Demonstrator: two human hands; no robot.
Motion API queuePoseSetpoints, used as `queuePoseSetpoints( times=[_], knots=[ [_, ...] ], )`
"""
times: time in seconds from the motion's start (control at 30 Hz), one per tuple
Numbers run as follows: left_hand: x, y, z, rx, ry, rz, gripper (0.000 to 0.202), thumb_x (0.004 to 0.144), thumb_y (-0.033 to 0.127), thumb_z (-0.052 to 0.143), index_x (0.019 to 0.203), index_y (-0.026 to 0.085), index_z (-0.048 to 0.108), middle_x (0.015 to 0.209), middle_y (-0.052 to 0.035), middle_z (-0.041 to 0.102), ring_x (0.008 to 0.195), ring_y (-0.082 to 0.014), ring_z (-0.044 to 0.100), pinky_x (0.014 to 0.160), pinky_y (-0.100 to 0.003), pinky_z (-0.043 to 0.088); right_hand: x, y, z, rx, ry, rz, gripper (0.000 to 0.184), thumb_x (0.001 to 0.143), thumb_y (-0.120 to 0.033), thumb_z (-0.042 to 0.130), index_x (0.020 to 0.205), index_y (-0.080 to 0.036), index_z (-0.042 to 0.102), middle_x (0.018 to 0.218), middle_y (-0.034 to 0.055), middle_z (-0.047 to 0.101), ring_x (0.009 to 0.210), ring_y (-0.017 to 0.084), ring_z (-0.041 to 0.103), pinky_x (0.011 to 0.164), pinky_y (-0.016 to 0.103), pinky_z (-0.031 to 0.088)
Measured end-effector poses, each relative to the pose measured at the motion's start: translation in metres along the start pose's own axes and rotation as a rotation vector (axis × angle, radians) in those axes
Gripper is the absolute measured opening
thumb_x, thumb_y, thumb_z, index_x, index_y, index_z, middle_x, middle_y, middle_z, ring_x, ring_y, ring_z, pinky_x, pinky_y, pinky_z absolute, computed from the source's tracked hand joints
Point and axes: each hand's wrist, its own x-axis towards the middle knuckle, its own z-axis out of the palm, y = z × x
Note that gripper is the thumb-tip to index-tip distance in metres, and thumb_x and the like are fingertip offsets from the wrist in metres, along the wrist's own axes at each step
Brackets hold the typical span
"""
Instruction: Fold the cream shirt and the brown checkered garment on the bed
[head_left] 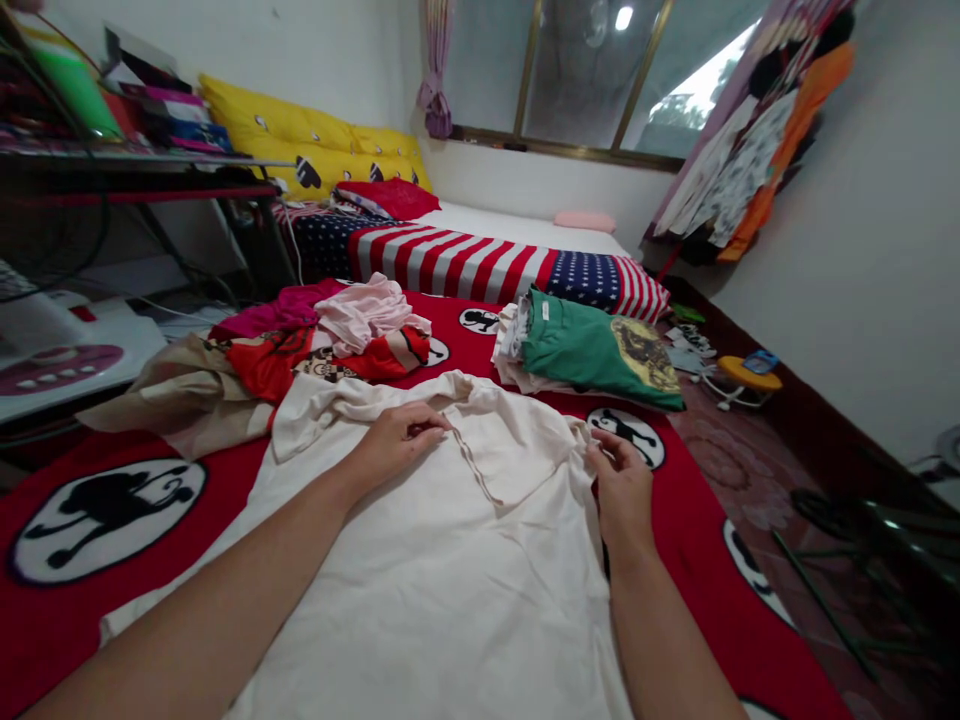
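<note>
A cream-white shirt (450, 580) lies spread over the red blanket (232, 510), its top end bunched and creased away from me. My left hand (401, 440) pinches the fabric near the middle of that top end, beside a curved seam. At the right edge of the garment, my right hand (622, 480) grips a bit of cloth between thumb and fingers. Just beyond sits a folded green shirt (577, 335) with a gold print, on top of a stack of pale folded clothes (511, 350).
A loose heap of red, pink and beige clothes (277, 350) lies at the left. Behind are a bed with a striped cover (457, 260) and a cluttered desk (150, 155). A yellow stool (750, 374) stands on the floor at right, below hanging clothes (757, 160).
</note>
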Motion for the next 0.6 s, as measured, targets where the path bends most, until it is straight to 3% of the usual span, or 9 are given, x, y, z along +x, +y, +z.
queuePoseSetpoints(
  times=[0.37, 0.6],
  knots=[
    [-0.0027, 0.007, -0.0022, -0.037, -0.017, -0.053, 0.014, 0.079, 0.024, 0.064, 0.085, 0.022, 0.075, 0.088, -0.0058, 0.068, 0.082, -0.0202, 0.059, 0.075, -0.027, 0.043, -0.0092, -0.0058, -0.0009, -0.113, 0.012, 0.022, 0.041, 0.067, -0.036, 0.068, 0.103, -0.016, 0.067, 0.074, 0.0026, 0.063, 0.057, 0.012, 0.052, 0.047, 0.021, 0.036],
    [-0.0042, 0.0069, -0.0013, -0.058, -0.003, -0.05, 0.014, 0.078, 0.025, 0.063, 0.085, 0.022, 0.075, 0.087, -0.0052, 0.067, 0.079, -0.019, 0.059, 0.071, -0.027, 0.043, -0.0095, -0.0082, 0.0003, -0.137, 0.009, -0.027, 0.042, 0.065, -0.034, 0.068, 0.102, -0.014, 0.067, 0.075, 0.003, 0.062, 0.059, 0.012, 0.052, 0.05, 0.022, 0.039]
  ],
)
